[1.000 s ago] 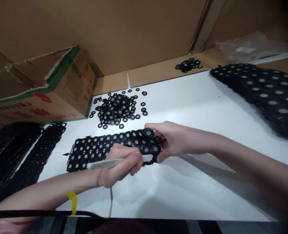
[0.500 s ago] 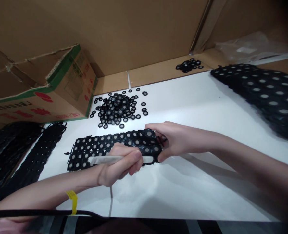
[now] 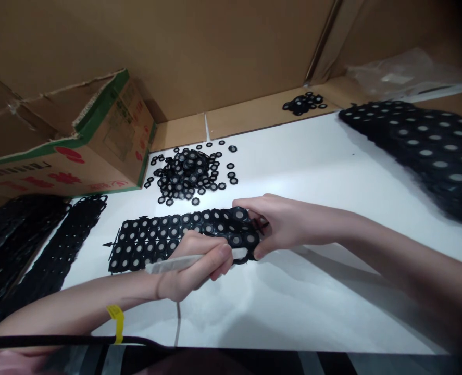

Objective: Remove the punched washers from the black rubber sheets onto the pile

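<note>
My left hand (image 3: 204,260) is closed around a slim white pen-like tool (image 3: 164,265). The tool's front end reaches the lower right part of a black sheet (image 3: 137,237) with rows of rings around pale grey discs. Whether the tip presses on a disc I cannot tell. At the sheet's right end, my right hand (image 3: 281,221) grips the edge between thumb and fingers; some of its fingertips are hidden behind the sheet. Just beyond the sheet lies a pile of loose black rings with pale centres (image 3: 187,169).
A cardboard box (image 3: 109,140) stands at the back left. Black sheets (image 3: 62,245) lie at the left, and a stack of disc-filled sheets (image 3: 429,140) at the right. A smaller ring pile (image 3: 303,104) and a plastic bag (image 3: 402,75) are at the back. A black cable (image 3: 70,341) crosses the front left.
My left hand has shifted slightly right, and the rear end of the white tool has dropped lower. My right hand and the sheet stay practically in place.
</note>
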Motion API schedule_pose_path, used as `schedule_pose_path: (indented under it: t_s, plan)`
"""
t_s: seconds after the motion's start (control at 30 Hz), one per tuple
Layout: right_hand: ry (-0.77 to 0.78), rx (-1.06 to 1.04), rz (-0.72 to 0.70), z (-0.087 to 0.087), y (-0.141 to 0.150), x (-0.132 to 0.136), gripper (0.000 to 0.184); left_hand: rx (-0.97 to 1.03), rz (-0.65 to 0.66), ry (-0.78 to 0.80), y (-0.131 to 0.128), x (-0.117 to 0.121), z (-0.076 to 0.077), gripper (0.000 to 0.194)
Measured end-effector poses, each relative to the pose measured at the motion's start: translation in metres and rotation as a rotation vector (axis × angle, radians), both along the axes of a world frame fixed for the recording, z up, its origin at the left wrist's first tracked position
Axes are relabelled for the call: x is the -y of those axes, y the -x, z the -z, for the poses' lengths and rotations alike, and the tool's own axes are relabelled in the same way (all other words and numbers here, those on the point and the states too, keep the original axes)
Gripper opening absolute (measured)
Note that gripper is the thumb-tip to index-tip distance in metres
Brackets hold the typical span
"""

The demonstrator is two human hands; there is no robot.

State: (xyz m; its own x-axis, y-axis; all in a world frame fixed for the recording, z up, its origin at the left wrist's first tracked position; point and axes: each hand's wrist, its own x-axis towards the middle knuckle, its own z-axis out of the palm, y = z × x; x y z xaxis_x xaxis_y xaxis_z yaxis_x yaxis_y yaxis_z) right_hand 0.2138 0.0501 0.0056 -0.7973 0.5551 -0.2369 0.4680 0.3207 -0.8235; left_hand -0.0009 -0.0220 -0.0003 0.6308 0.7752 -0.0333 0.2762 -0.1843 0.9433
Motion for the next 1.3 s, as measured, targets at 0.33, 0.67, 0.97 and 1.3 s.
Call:
schedule_pose_path:
  t_s: [0.33, 0.67, 0.97, 1.3]
  plan:
    - [0.006, -0.007, -0.034, -0.003, 0.000, 0.000, 0.042, 0.008, 0.107, 0.099, 0.001, -0.008, -0.002, 0.042]
    - [0.000, 0.028, -0.033, -0.004, 0.001, 0.000, 0.043, 0.002, 0.057, 0.145, 0.002, -0.007, 0.001, 0.046]
    - [-0.140, 0.136, 0.082, -0.002, -0.007, -0.014, 0.045, 0.185, -0.226, 0.079, 0.024, -0.039, 0.009, 0.051]
    - [-0.340, 0.050, 0.322, 0.029, 0.022, -0.012, 0.005, 0.016, -0.263, -0.032, 0.023, -0.046, 0.016, 0.047]
